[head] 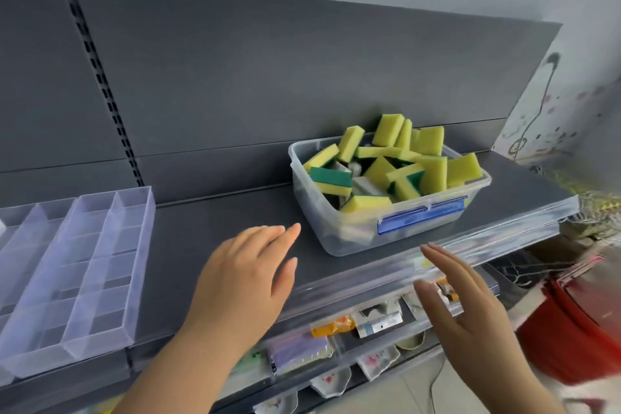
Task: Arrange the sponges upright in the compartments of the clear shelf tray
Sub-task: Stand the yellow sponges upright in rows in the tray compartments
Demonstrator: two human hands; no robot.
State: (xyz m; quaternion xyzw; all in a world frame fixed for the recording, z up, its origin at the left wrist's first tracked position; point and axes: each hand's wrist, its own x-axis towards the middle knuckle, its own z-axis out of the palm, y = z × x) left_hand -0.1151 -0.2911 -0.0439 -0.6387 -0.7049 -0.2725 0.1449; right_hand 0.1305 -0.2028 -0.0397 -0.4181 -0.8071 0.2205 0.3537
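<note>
Sponges [389,165], yellow with green scouring faces, are heaped at random in a clear bin [336,232] right of centre in the frame. Some are stood on edge, others are laid flat, and a few rise above the rim. The bin is set on the dark shelf [208,228] with its blue latch [421,215] turned toward the viewer, presumably so that the stock can be reached from the front.

The clear shelf tray [139,279] is placed at the left edge of the frame on the same shelf, well apart from the bin. No sponge is seen in its compartments, so the arranging is judged not yet begun. Its narrow cells appear suited to sponges stood on edge, which would explain why upright placement is asked for.

The left hand [242,276], at lower centre, is held flat over the shelf between tray and bin, with fingers straight and nothing gripped. The right hand [463,309], at lower right, is held before the shelf's front lip, with fingers straight and slightly spread, and likewise nothing is held. Both are pointed toward the bin, so a reach is judged likely, either to draw the bin nearer or to take sponges. Whether the shelf is touched by the left hand cannot be told.
</note>
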